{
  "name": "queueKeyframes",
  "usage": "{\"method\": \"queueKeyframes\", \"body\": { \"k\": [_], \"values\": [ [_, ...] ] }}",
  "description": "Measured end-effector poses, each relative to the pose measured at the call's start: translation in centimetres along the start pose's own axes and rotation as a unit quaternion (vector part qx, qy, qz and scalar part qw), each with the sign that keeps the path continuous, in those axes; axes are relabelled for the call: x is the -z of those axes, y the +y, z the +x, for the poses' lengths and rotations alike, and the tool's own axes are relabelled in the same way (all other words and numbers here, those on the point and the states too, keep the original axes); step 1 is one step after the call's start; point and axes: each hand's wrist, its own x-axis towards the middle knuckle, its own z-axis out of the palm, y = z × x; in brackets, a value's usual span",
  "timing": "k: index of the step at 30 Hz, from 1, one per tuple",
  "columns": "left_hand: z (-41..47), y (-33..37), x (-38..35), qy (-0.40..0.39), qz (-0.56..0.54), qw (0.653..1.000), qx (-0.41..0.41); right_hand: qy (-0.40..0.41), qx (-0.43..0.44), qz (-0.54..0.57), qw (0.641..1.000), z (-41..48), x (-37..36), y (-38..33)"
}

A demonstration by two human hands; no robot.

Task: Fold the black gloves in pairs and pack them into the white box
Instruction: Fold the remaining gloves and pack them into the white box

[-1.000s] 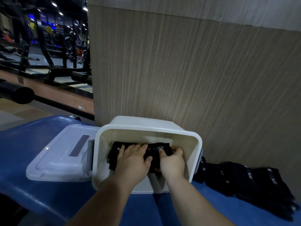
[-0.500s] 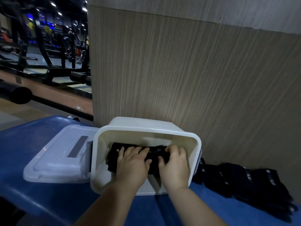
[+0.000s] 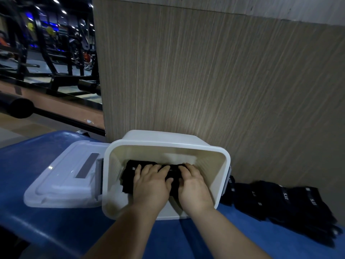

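The white box (image 3: 223,166) stands on the blue surface against a wood-grain wall. Folded black gloves (image 3: 128,173) lie inside it, stacked toward the left and back. My left hand (image 3: 150,184) rests palm down on top of them, fingers spread. My right hand (image 3: 194,186) lies flat beside it, also palm down on the black fabric. Neither hand curls around anything. More black gloves (image 3: 291,204) with white lettering lie in a loose row on the blue surface to the right of the box.
The box's white lid (image 3: 61,182) lies flat against the box's left side. The blue padded surface (image 3: 33,161) drops off at its near left edge. A wood-grain wall (image 3: 205,81) rises right behind the box. Gym equipment stands far back left.
My right hand has opened from a fist-like grip at the gloves' right end and now lies flat on them. My left hand has stayed pressed on the stack.
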Motion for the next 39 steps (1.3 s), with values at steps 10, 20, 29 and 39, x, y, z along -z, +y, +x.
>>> {"method": "queueKeyframes", "body": {
  "k": [10, 20, 29, 39],
  "values": [
    [-0.3, 0.6, 0.8, -0.045, 0.047, 0.998, 0.007, -0.029, -0.017, -0.004, 0.999, 0.0, -0.3, 0.4],
    [-0.2, 1.8, 2.2, -0.062, 0.059, 0.996, 0.012, -0.019, 0.009, -0.042, 0.999, -0.6, 1.6, -0.4],
    [-1.4, 3.7, 2.7, -0.01, 0.038, 0.998, -0.051, -0.02, 0.062, -0.017, 0.998, -5.8, 5.0, 1.2],
    [-5.4, 8.3, 1.3, -0.063, -0.057, 0.993, -0.082, 0.019, -0.008, -0.075, 0.997, -11.2, 9.1, 9.8]
  ]
}}
